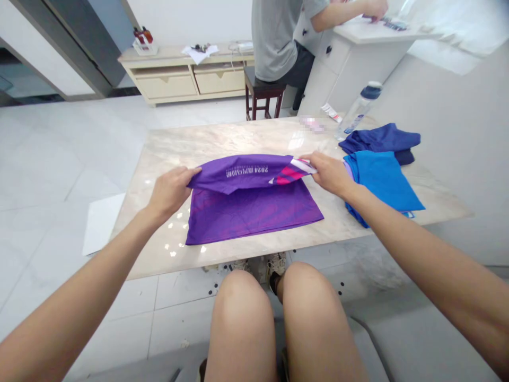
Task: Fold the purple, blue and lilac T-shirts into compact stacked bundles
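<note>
A purple shirt [254, 212] with pink and white stripes and upside-down white lettering lies on the marble-patterned table, its upper part lifted and folded over toward me. At the fold's left end, my left hand [170, 191] is closed on the fabric. My right hand [328, 172] pinches the opposite corner, by the pink and white stripes. Between the hands the raised edge droops slightly, while the lower part rests flat on the tabletop. To the right of my right hand lies a folded bright blue garment [384, 178], with a dark blue garment [379, 139] just behind it.
The table [159, 159] stands before my knees. A clear bottle with a dark blue cap [358, 111] and a white tube [331, 112] are at its back right. Beyond, a person in a grey shirt [274, 42] sits on a stool [264, 93] near a low cabinet [170, 82].
</note>
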A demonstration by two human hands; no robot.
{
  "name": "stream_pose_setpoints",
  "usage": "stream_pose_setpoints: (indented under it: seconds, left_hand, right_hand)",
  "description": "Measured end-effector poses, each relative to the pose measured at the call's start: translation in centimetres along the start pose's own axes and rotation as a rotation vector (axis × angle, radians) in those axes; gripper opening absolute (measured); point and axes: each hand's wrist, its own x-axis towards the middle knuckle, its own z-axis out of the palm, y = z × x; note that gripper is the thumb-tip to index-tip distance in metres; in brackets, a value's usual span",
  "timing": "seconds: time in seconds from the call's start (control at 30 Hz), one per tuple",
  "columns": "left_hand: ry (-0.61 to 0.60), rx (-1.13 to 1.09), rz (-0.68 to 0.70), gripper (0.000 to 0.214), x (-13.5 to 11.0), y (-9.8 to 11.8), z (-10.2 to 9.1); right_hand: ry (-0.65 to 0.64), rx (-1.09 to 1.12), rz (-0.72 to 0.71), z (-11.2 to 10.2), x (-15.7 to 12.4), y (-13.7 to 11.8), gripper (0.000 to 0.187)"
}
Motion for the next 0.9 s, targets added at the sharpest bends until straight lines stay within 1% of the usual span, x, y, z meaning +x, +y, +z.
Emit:
stream_pose_setpoints:
  seconds: [0.1, 0.2, 0.27, 0.33, 0.37, 0.43, 0.47, 0.53, 0.6, 0.63, 0.7, 0.77, 0.83, 0.9]
  left_hand:
    - [-0.15, 0.047, 0.017, 0.059, -5.0, -0.3, 2.4]
    - [-0.232, 0.058, 0.038, 0.057, -8.9, 0.2, 4.2]
    - [-0.272, 0.052, 0.069, 0.057, -10.4, 0.6, 4.9]
    - [-0.305, 0.029, 0.107, 0.06, -11.2, 0.6, 5.2]
    - [-0.317, 0.006, 0.123, 0.062, -11.4, 0.3, 5.2]
    - [-0.331, -0.072, 0.136, 0.059, -11.5, -1.0, 5.1]
    - [-0.34, -0.12, 0.127, 0.056, -11.3, -1.9, 5.1]
    - [-0.341, -0.205, 0.04, 0.047, -10.3, -4.0, 4.9]
    - [-0.311, -0.272, -0.115, 0.043, -8.5, -5.5, 4.8]
    - [-0.296, -0.305, -0.2, 0.041, -7.3, -5.8, 4.8]
    - [-0.297, -0.395, -0.351, 0.041, -4.5, -5.6, 5.0]
    - [-0.35, -0.514, -0.476, 0.042, -1.6, -4.4, 5.6]
    - [-0.398, -0.584, -0.575, 0.045, 0.9, -3.0, 6.3]
    - [-0.412, -0.513, -0.62, 0.052, 2.7, -2.0, 7.1]
  right_hand:
    - [-0.147, -0.034, -0.105, 1.2, -5.0, -1.1, 0.057]
    - [-0.219, -0.055, -0.139, 2.8, -9.0, -1.8, 0.049]
    - [-0.254, -0.049, -0.14, 3.5, -10.7, -2.1, 0.049]
    - [-0.292, -0.026, -0.144, 3.5, -11.6, -1.9, 0.052]
    - [-0.305, -0.005, -0.146, 3.4, -11.8, -1.6, 0.055]
    - [-0.309, 0.042, -0.128, 2.7, -11.8, -0.8, 0.061]
    - [-0.298, 0.057, -0.099, 2.3, -11.6, -0.3, 0.062]
    - [-0.256, 0.058, -0.004, 1.6, -10.6, 0.7, 0.058]
    - [-0.228, 0.058, 0.113, 1.6, -8.7, 1.3, 0.049]
    - [-0.228, 0.079, 0.168, 1.8, -7.4, 1.3, 0.044]
    - [-0.249, 0.162, 0.279, 2.8, -4.6, 0.9, 0.037]
    - [-0.272, 0.24, 0.4, 4.3, -1.7, 0.1, 0.031]
    - [-0.294, 0.267, 0.511, 5.9, 0.6, -0.7, 0.035]
    - [-0.303, 0.25, 0.576, 7.3, 2.1, -1.2, 0.043]
